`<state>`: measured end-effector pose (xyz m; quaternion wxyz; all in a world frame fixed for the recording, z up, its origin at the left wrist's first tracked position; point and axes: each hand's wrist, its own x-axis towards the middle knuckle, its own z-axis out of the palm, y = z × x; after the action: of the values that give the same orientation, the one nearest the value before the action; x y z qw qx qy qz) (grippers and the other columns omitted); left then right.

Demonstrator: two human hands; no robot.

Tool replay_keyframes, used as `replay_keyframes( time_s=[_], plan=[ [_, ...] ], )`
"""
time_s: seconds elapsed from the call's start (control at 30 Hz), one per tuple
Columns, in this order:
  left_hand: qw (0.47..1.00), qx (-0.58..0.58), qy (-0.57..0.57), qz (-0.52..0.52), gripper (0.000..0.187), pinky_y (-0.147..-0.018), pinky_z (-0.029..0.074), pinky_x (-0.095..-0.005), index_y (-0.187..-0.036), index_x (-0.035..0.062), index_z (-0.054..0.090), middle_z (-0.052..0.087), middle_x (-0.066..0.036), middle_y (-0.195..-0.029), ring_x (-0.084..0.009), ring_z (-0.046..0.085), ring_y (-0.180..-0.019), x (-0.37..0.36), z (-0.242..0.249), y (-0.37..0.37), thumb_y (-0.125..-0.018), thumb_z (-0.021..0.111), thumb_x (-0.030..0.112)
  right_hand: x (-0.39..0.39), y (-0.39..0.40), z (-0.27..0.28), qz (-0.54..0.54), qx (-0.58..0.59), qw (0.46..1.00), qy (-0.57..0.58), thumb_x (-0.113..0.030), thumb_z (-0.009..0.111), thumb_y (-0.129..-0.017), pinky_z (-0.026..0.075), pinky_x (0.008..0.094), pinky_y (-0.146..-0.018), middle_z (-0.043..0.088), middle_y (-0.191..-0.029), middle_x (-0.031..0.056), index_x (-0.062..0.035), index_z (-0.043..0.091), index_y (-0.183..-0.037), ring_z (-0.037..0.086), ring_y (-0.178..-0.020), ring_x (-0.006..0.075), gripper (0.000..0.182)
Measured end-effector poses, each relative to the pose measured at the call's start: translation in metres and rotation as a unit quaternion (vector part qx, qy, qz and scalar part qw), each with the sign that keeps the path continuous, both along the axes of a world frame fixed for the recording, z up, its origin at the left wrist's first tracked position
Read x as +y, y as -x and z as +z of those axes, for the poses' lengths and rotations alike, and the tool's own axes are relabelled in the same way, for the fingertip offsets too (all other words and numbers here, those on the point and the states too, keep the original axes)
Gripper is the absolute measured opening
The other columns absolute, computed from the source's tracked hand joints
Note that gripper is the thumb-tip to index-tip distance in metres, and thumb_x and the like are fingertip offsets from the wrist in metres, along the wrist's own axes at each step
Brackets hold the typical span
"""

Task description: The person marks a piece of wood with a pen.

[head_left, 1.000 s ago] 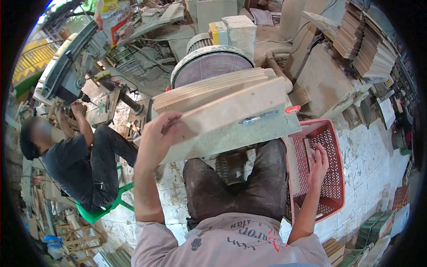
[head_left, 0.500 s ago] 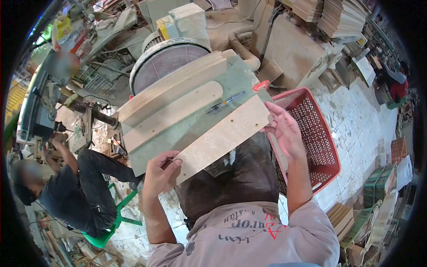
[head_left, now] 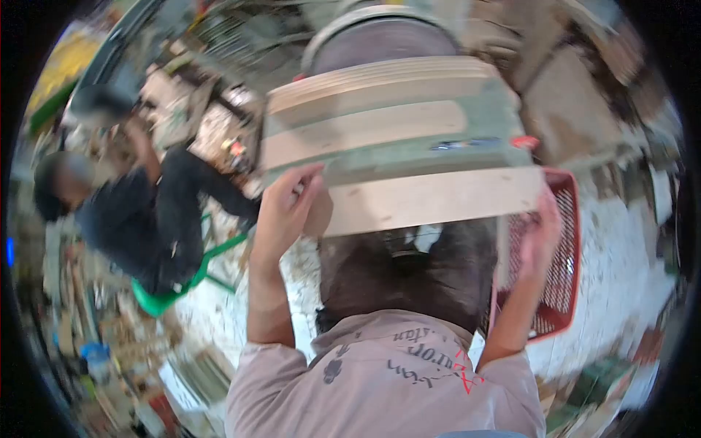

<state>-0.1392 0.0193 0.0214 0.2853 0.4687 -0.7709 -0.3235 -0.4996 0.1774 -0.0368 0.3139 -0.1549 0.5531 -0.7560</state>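
Note:
A long pale wooden board (head_left: 431, 198) lies nearly level across the near edge of the green worktable (head_left: 350, 162). At its left end is my left hand (head_left: 287, 208), thumb and fingers drawn together; whether it grips the board is hard to tell. My right hand (head_left: 540, 230), blurred, is closed on the board's right end. Beyond it on the table lie a round-ended board (head_left: 372, 125), a stack of boards (head_left: 380, 79) and a pen (head_left: 467, 144). A red-handled object (head_left: 524, 141) sits at the table's right edge.
A round disc machine (head_left: 387, 40) stands behind the table. Right of my legs is a red perforated basket (head_left: 573, 255). At the left a person (head_left: 139, 219) in dark clothes sits on a green stool (head_left: 157, 298), beside cluttered wood pieces.
The view has turned and blurred. The board has gone from slanted to nearly level, and both hands have moved with it. My left hand now rests higher beside its left end.

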Motion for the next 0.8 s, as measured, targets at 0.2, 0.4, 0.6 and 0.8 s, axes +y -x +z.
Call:
replay_keyframes(
  time_s=[0.2, 0.4, 0.6, 0.8],
  plan=[
    [0.924, 0.270, -0.269, 0.023, 0.032, -0.070, 0.055, -0.0298, -0.119, -0.0020, 0.060, 0.067, -0.011, -0.099, -0.0188, 0.066, -0.086, 0.001, -0.014, -0.038, -0.100, 0.047, 0.021, 0.013, 0.028, -0.025, -0.013, -0.025, 1.000, 0.003, -0.013, 0.054, -0.096, 0.051, 0.0200, -0.066, 0.064, -0.113, 0.0085, 0.0015, 0.053, -0.128, 0.063, -0.091, 0.0095, 0.035],
    [0.914, 0.271, -0.302, 0.008, 0.032, -0.071, 0.055, -0.0302, -0.121, -0.0018, 0.060, 0.066, -0.010, -0.100, -0.0177, 0.066, -0.088, 0.008, -0.025, -0.033, -0.099, 0.049, 0.020, 0.011, 0.027, -0.032, 0.011, 0.001, 1.000, 0.006, -0.013, 0.053, -0.097, 0.051, 0.0210, -0.066, 0.064, -0.111, 0.0084, 0.0021, 0.053, -0.127, 0.062, -0.088, 0.0096, 0.034],
    [0.933, 0.245, -0.262, 0.036, 0.031, -0.075, 0.053, -0.0293, -0.121, -0.0035, 0.059, 0.066, -0.010, -0.102, -0.0161, 0.064, -0.091, 0.003, -0.043, -0.035, -0.097, 0.053, 0.015, 0.005, 0.021, -0.031, 0.007, 0.006, 1.000, 0.002, -0.015, 0.054, -0.097, 0.049, 0.0209, -0.065, 0.064, -0.110, 0.0077, 0.0026, 0.053, -0.126, 0.060, -0.085, 0.0090, 0.034],
    [0.927, 0.250, -0.278, 0.031, 0.032, -0.077, 0.053, -0.0284, -0.121, -0.0049, 0.059, 0.066, -0.012, -0.105, -0.0155, 0.063, -0.091, 0.006, -0.043, -0.036, -0.095, 0.054, 0.013, 0.003, 0.025, -0.038, 0.039, -0.015, 0.999, 0.036, -0.014, 0.054, -0.096, 0.050, 0.0211, -0.067, 0.064, -0.107, 0.0066, 0.0011, 0.054, -0.124, 0.060, -0.084, 0.0086, 0.031]
  ],
)
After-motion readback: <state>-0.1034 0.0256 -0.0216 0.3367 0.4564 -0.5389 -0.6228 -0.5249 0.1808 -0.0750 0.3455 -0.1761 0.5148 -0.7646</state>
